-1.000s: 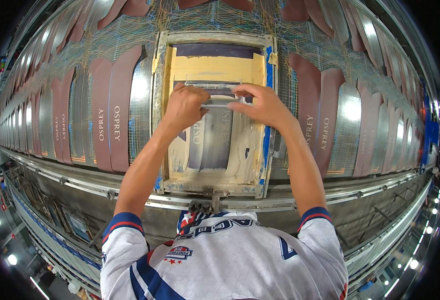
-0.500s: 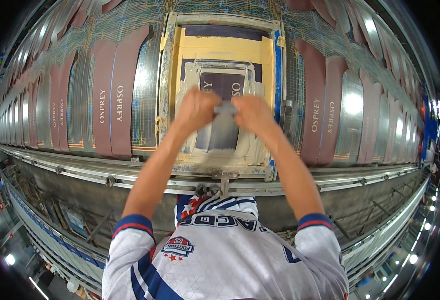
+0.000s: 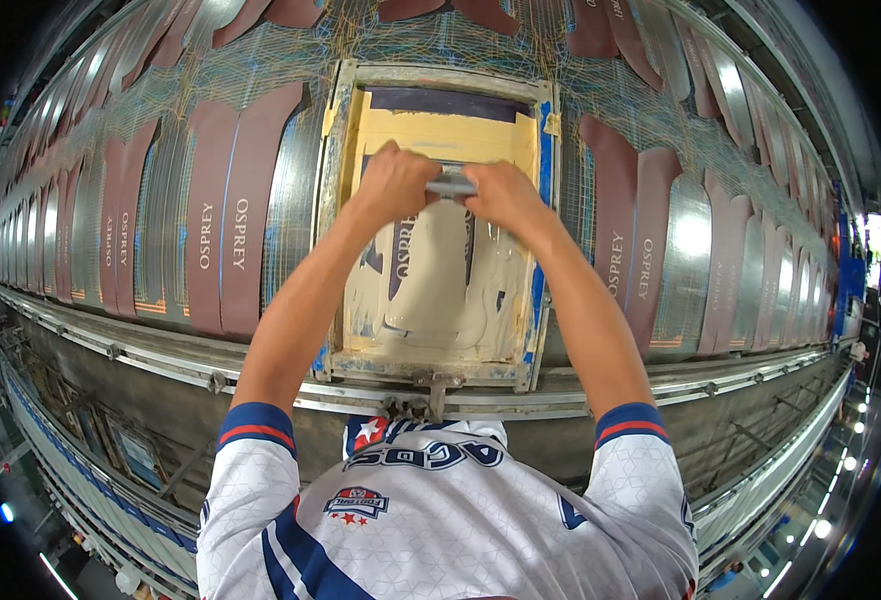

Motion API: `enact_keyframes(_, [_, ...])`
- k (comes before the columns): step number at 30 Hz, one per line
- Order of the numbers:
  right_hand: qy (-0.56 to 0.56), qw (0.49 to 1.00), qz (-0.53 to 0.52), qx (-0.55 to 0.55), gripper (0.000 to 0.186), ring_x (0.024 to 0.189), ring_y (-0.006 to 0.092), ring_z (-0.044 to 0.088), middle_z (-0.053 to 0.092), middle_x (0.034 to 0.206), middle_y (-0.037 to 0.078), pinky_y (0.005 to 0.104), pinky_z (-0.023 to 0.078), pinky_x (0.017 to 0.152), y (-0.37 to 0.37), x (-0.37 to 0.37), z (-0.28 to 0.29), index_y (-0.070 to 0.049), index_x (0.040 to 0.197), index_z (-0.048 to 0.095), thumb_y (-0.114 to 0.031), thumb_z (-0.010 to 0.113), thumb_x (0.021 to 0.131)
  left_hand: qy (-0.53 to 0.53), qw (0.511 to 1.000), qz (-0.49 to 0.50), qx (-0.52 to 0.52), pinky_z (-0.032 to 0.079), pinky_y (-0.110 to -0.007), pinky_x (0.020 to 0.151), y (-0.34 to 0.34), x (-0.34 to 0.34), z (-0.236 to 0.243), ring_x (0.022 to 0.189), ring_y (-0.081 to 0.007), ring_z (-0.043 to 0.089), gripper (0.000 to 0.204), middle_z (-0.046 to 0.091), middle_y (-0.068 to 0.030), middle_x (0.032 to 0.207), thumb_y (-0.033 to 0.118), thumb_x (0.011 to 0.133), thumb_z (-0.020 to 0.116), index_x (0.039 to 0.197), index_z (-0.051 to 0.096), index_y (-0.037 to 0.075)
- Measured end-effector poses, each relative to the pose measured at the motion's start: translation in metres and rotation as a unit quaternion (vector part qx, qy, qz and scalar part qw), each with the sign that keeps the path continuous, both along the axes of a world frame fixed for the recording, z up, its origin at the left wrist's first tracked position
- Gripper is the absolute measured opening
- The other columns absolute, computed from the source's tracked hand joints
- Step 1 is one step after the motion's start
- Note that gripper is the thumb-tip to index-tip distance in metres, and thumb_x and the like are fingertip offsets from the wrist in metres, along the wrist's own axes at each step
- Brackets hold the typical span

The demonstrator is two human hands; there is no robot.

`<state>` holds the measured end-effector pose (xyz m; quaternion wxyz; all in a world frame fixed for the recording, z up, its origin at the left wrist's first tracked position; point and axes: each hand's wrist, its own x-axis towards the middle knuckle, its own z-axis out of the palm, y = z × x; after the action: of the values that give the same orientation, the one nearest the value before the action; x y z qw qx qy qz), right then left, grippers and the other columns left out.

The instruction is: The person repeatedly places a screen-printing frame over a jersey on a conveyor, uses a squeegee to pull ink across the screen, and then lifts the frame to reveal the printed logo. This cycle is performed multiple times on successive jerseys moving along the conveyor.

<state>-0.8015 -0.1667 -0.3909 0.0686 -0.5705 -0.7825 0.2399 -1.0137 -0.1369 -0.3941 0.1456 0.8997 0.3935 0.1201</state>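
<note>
Both hands are closed around one tool, a grey squeegee (image 3: 451, 184), at the far part of a screen-printing frame (image 3: 335, 200). The left hand (image 3: 392, 182) grips its left end and the right hand (image 3: 502, 194) grips its right end; only a short grey piece shows between the fists, and the blade below is hidden by the fingers. The squeegee lies across the mesh, just below a yellow taped band (image 3: 440, 135). Pale ink (image 3: 438, 290) covers the mesh nearer to the person. What lies under the frame cannot be seen. On both sides, maroon shaped pieces (image 3: 225, 220) lie in rows on a long table (image 3: 150, 345), whose ends bend away at the rim.
</note>
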Motion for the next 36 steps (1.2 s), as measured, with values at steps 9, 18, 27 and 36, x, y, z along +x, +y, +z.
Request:
enact_keyframes(9, [0.023,0.999,-0.022,-0.006,0.019,0.084,0.0416,0.07,0.071,0.083,0.022,0.0506,0.055,0.076,0.022,-0.002,-0.007,-0.002,0.086,0.069,-0.016,0.076,0.075,-0.029,0.999,0.017,-0.031,0.049,-0.043,0.082,0.025,0.005,-0.012,0.073,-0.035,0.065,0.023,0.068,-0.0108,0.07,0.018,0.066,0.086,0.077,0.069,0.007])
enact_keyframes(18, [0.018,1.0,0.024,0.009,0.02,0.086,0.0356,0.066,0.067,0.083,0.014,0.0469,0.051,0.079,-0.162,-0.037,-0.013,-0.005,0.091,0.062,-0.009,0.073,0.075,-0.083,0.996,-0.009,-0.013,0.044,-0.042,0.073,-0.154,-0.035,-0.024,0.074,-0.0285,0.066,0.022,0.068,-0.0067,0.076,0.009,0.062,0.081,0.08,0.069,0.011])
enact_keyframes(27, [0.037,0.999,0.023,0.016,0.019,0.081,0.0354,0.067,0.066,0.078,0.014,0.0479,0.052,0.075,-0.157,-0.03,-0.003,-0.006,0.087,0.062,-0.011,0.074,0.073,-0.052,0.998,-0.013,-0.017,0.044,-0.042,0.075,-0.148,-0.031,-0.006,0.076,-0.0297,0.066,0.018,0.066,-0.0064,0.075,0.014,0.066,0.081,0.077,0.068,0.01])
enact_keyframes(36, [0.02,1.0,-0.002,0.009,0.019,0.083,0.0415,0.069,0.071,0.083,0.021,0.051,0.055,0.075,0.025,0.004,-0.001,-0.004,0.086,0.068,-0.019,0.076,0.076,-0.001,1.0,0.003,-0.003,0.048,-0.044,0.079,0.027,0.005,-0.004,0.074,-0.0338,0.067,0.024,0.07,-0.0113,0.074,0.022,0.066,0.086,0.079,0.07,0.009])
